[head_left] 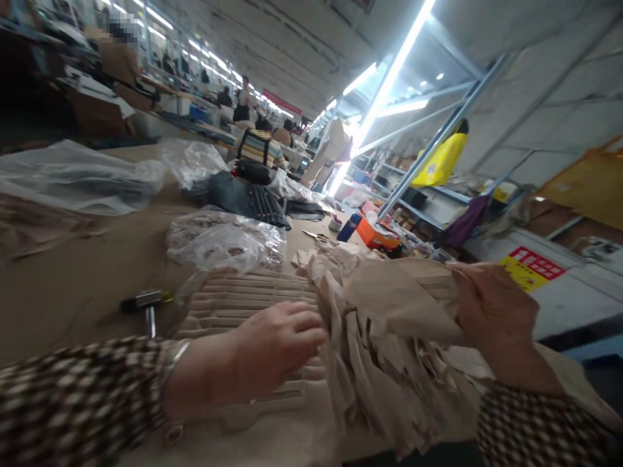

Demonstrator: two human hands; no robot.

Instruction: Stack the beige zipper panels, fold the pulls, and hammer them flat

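My right hand (496,318) is closed, pinching the upper right end of a tan fabric piece (399,295) and holding it raised above a crumpled heap of tan fabric pieces (374,383). My left hand (277,347) is over a row of overlapping tan fabric strips (248,295) laid on the table. Its fingers are curled together and slightly blurred; whatever may be under the fingertips is hidden. Below the left wrist lies a flat tan piece (272,434) with a slit-like opening.
A hammer (148,299) lies to the left on the brown table (92,279). Clear plastic bags (224,240), dark folded pieces (233,194), scissors (316,235) and an orange box (374,235) are farther back. A metal frame (438,139) rises at the right. People sit in the background.
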